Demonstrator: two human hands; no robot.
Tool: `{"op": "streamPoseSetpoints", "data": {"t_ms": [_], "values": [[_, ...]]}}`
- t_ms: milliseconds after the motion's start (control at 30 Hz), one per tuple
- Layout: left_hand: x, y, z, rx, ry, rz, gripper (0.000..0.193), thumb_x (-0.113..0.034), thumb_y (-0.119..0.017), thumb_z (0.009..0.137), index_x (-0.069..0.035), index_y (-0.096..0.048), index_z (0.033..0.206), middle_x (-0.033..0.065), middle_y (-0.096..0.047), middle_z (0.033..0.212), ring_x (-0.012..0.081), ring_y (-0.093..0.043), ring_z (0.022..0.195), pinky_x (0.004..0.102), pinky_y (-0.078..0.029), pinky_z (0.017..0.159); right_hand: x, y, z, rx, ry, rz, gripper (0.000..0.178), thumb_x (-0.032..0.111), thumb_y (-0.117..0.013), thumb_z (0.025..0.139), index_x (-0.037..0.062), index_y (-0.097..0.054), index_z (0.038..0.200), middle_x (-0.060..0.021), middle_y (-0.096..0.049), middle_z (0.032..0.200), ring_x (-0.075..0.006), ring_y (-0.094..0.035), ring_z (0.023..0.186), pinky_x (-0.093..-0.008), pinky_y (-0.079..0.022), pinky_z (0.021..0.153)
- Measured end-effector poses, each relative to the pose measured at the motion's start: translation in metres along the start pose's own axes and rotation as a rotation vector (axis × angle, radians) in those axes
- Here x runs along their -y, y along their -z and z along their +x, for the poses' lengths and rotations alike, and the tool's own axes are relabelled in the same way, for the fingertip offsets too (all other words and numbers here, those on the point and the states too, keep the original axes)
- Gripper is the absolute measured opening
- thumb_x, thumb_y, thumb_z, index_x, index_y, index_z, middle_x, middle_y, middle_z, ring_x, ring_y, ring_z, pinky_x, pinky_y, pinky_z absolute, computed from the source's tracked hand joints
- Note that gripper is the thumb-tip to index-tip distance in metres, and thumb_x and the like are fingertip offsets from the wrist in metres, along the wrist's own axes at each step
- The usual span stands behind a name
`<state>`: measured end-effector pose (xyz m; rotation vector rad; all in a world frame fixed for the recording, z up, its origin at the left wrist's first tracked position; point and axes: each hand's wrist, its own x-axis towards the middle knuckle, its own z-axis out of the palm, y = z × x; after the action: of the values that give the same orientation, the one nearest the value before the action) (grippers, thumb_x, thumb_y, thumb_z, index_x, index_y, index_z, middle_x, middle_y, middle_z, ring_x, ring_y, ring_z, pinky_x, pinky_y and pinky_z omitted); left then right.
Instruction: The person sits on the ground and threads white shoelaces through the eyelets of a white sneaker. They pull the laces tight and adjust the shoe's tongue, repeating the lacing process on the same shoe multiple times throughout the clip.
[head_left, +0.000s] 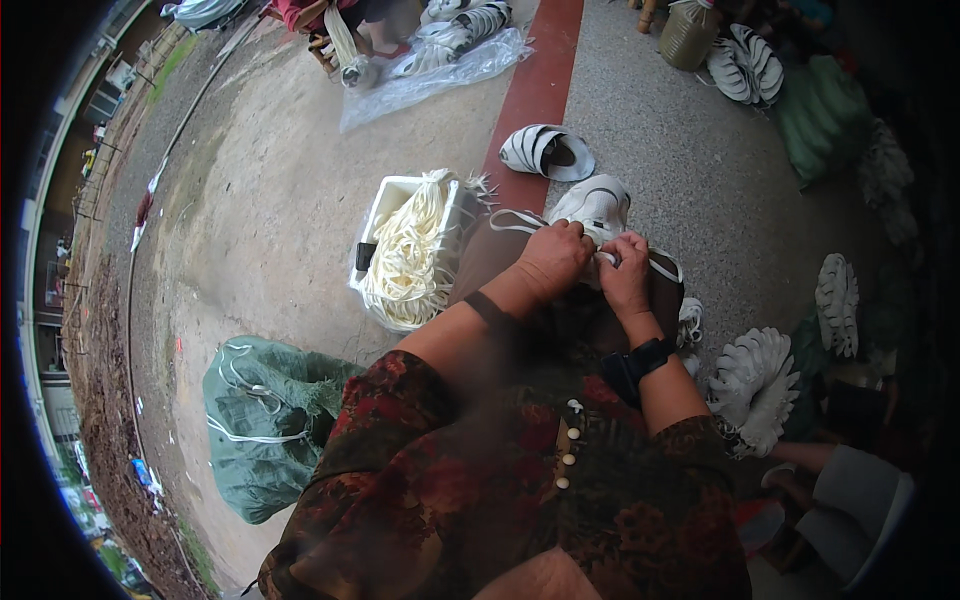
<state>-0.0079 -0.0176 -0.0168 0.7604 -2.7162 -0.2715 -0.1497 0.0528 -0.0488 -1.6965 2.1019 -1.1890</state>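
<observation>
A white sneaker (pixel 592 203) rests on my lap with its toe pointing away from me. My left hand (pixel 555 260) is closed at the lacing area, its fingertips pinching a white shoelace (pixel 515 220) that loops out to the left. Close beside it, my right hand (pixel 625 272) is also closed, thumb and fingers pinching a bit of white lace. Another stretch of lace curves out past the right hand over my dark trousers. My hands hide the sneaker's heel end and most of the lacing.
Left of my knees stands a white foam box (pixel 400 190) full of cream laces. A green sack (pixel 265 430) lies nearer. Ahead is a single white shoe (pixel 548 153); stacked shoes (pixel 755 385) lie to the right. Other people sit at the far left and lower right.
</observation>
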Motion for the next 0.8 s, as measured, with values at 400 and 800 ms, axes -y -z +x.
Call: {"op": "streamPoseSetpoints", "data": {"t_ms": [400, 800], "values": [[0.022, 0.026, -0.026, -0.095, 0.395, -0.829, 0.011, -0.012, -0.054, 0.083, -0.003, -0.052, 0.078, 0.0102, -0.059, 0.08, 0.0239, -0.058, 0.071, 0.0318, -0.049, 0.067, -0.004, -0.013, 0.016, -0.24, -0.019, 0.169, 0.012, 0.012, -0.063, 0.076, 0.0019, -0.058, 0.072, -0.0123, -0.059, 0.073, -0.0236, -0.054, 0.07, -0.0326, -0.045, 0.064], [0.14, 0.03, -0.093, -0.562, 0.741, -1.719, 0.026, -0.021, -0.047, 0.093, -0.018, -0.038, 0.069, -0.008, -0.034, 0.057, 0.0028, -0.031, 0.047, 0.0196, -0.026, 0.042, -0.125, 0.136, -0.037, -0.642, -0.664, 0.774, 0.012, 0.008, -0.06, 0.078, 0.0063, -0.053, 0.069, 0.0017, -0.042, 0.056, -0.0072, -0.041, 0.048, -0.021, -0.03, 0.043]]}}
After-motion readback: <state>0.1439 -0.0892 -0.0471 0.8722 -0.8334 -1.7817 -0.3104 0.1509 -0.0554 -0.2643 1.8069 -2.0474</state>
